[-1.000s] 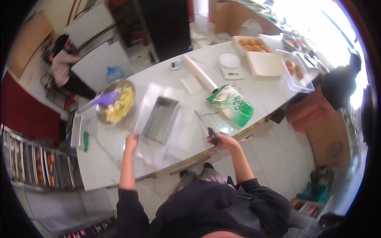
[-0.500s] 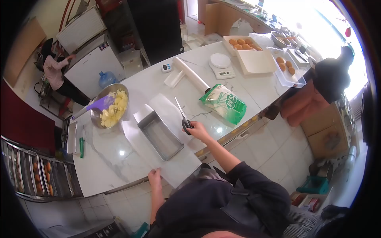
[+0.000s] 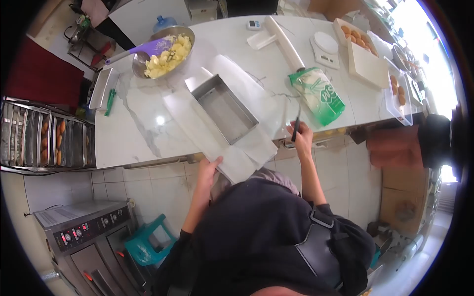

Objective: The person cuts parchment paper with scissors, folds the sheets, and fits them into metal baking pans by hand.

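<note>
Left hand (image 3: 207,172) on translucent white paper sheet (image 3: 190,121), right hand (image 3: 302,136) on black-handled metal scissors (image 3: 296,130)

Left: thumb and fingers pinching sheet's near edge, likely steadying it. Right: fingers curled round handles, scissors off to the side, presumably clear of the sheet; blade gap can't tell. Grey rectangular metal tin (image 3: 223,109) sits askew on the sheet, on white marbled surface (image 3: 118,140), probably weighting it. Sheet flat, near end overhanging. Tin straight-walled, dull inside.
</note>
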